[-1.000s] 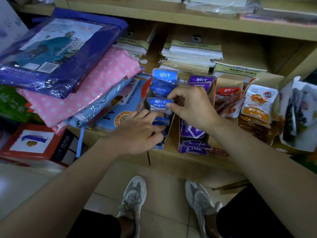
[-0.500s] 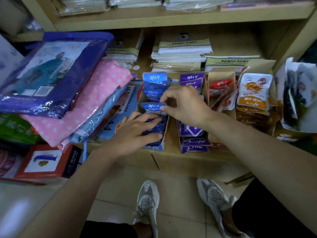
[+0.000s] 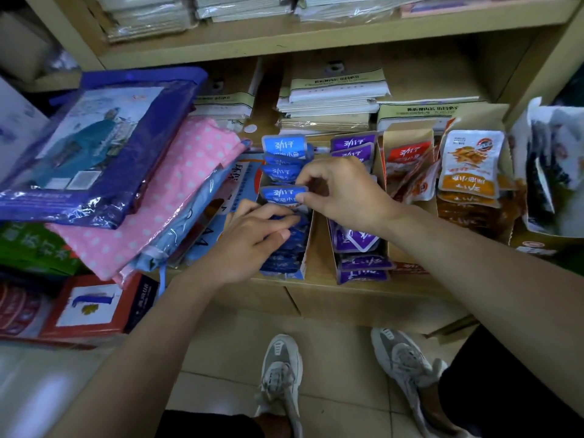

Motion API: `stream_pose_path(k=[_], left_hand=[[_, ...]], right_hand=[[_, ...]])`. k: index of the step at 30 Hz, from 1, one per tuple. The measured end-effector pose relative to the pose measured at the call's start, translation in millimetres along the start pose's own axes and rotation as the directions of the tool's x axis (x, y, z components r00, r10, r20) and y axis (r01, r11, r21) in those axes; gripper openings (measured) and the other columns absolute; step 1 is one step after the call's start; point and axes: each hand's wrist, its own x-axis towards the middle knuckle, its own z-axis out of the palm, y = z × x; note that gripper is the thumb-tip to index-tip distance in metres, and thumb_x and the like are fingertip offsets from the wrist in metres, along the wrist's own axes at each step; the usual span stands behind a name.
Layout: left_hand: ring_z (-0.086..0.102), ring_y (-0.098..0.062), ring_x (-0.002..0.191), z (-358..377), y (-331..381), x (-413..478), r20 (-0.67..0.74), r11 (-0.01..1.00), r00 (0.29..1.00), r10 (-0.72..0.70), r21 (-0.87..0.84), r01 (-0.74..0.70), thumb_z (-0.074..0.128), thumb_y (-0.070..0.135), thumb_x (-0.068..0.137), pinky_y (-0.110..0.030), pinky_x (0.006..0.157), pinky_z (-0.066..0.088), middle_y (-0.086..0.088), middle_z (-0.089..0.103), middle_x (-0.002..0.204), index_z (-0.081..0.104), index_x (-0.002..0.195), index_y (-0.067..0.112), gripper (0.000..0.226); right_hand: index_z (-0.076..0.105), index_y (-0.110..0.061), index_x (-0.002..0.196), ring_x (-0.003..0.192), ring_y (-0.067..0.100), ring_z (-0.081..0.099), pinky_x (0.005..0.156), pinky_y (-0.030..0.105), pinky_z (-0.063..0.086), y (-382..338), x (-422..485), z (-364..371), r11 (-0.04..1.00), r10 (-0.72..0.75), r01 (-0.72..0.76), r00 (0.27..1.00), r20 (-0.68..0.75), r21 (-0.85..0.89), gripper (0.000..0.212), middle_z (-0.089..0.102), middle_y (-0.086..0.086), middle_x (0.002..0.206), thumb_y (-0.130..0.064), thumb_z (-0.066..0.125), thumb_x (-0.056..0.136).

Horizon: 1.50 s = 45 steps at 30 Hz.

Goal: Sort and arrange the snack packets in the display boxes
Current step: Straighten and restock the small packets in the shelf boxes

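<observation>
A blue packet point(image 3: 283, 195) stands upright in the leftmost display box point(image 3: 308, 248), its top edge pinched between thumb and fingertips of the right grip point(image 3: 347, 191). Just below it, the left grip point(image 3: 249, 245) lies across the row of blue packets point(image 3: 290, 248) in the same box, fingers laid flat over them and pressing, with nothing held. More blue packets point(image 3: 284, 147) stand behind the pinched one, beyond both grips. Under the right wrist sits the next box of purple packets point(image 3: 357, 241). Further right of that grip come red packets point(image 3: 407, 162), then orange packets point(image 3: 471, 162). All the boxes rest on a wooden shelf point(image 3: 316, 298). Left of the left grip lie a pink dotted bundle point(image 3: 151, 197) and a blue wrapped package point(image 3: 104, 143). Stacked paper pads point(image 3: 335, 96) lie at the back of the shelf.
</observation>
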Motion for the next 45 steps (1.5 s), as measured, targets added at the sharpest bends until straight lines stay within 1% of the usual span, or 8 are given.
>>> stream_pose_path(k=[6,11,15,19,23,29,40,45], left_hand=[[0.037,-0.018,0.11,-25,8,-19,-0.169,0.995,0.981,0.092,0.039,-0.087,0.037,0.045,0.1,-0.041,0.1,0.029,0.029,0.051,0.135,0.059,0.139,0.034,0.046],[0.052,-0.009,0.116,-32,6,-20,-0.342,0.986,0.929,0.143,-0.037,-0.165,0.06,0.021,0.098,-0.018,0.103,0.034,0.016,0.061,0.127,0.065,0.133,0.023,0.035],[0.065,-0.002,0.104,-22,10,-11,-0.449,0.978,0.893,0.042,-0.164,-0.128,0.078,-0.001,0.084,-0.02,0.093,0.05,0.003,0.071,0.108,0.076,0.108,0.01,0.026],[0.067,-0.001,0.083,-20,-1,-11,-0.511,0.958,0.845,-0.158,-0.286,0.007,0.09,0.018,0.074,-0.02,0.078,0.054,0.016,0.07,0.088,0.067,0.09,0.024,0.029],[0.065,-0.003,0.067,-17,-12,-12,-0.485,0.919,0.83,-0.276,-0.386,0.08,0.093,0.023,0.069,-0.016,0.065,0.051,0.017,0.071,0.074,0.068,0.076,0.034,0.028],[0.069,-0.003,0.072,-30,-9,-12,-0.525,0.878,0.826,-0.205,-0.472,-0.081,0.082,0.008,0.081,-0.022,0.072,0.057,0.016,0.076,0.08,0.075,0.084,0.033,0.026],[0.065,-0.012,0.08,-24,1,-23,-0.475,0.917,0.867,-0.148,-0.394,-0.059,0.089,0.014,0.075,-0.027,0.063,0.057,0.008,0.065,0.084,0.063,0.084,0.025,0.03],[0.068,-0.012,0.102,-28,-6,-48,-0.265,0.966,0.963,0.054,-0.229,-0.118,0.089,0.043,0.07,-0.035,0.083,0.057,0.008,0.071,0.107,0.074,0.103,0.02,0.043]], right_hand=[[0.075,-0.009,0.093,0.079,0.014,0.067,0.075,0.039,0.056,0,1,-3,1.0,0.004,-0.004,0.999,-0.042,-0.005,0.008,0.072,0.0,0.086,-0.015,0.076,0.088],[0.077,-0.01,0.1,0.078,0.008,0.067,0.075,0.029,0.057,-3,3,-2,0.999,0.036,-0.037,0.999,0.026,0.03,0.013,0.072,-0.001,0.088,-0.012,0.077,0.087],[0.07,-0.014,0.118,0.085,0.011,0.071,0.08,0.025,0.06,-7,-2,-5,0.965,0.143,-0.172,0.978,0.152,0.2,0.033,0.07,0.003,0.101,-0.006,0.076,0.087],[0.069,-0.017,0.11,0.081,0.008,0.069,0.073,0.026,0.06,-9,-6,2,0.982,0.12,-0.139,0.982,0.145,0.13,0.037,0.065,-0.007,0.095,-0.021,0.087,0.077],[0.069,-0.014,0.103,0.077,0.01,0.064,0.069,0.028,0.057,-11,-6,14,0.997,0.04,-0.045,0.996,0.079,0.056,0.033,0.061,-0.005,0.093,-0.023,0.087,0.077],[0.068,-0.013,0.115,0.081,0.014,0.067,0.069,0.027,0.059,-17,-9,12,0.979,0.049,-0.044,0.999,-0.021,0.2,0.038,0.065,0.001,0.094,-0.014,0.084,0.08],[0.066,-0.017,0.117,0.085,0.01,0.061,0.073,0.038,0.056,-23,-11,19,0.994,-0.094,0.096,0.995,0.038,-0.059,0.044,0.064,-0.005,0.107,-0.023,0.086,0.078],[0.067,-0.015,0.114,0.085,0.008,0.058,0.074,0.037,0.056,-17,-8,19,0.997,-0.069,0.069,0.998,-0.002,-0.036,0.038,0.062,-0.008,0.106,-0.02,0.084,0.08]])
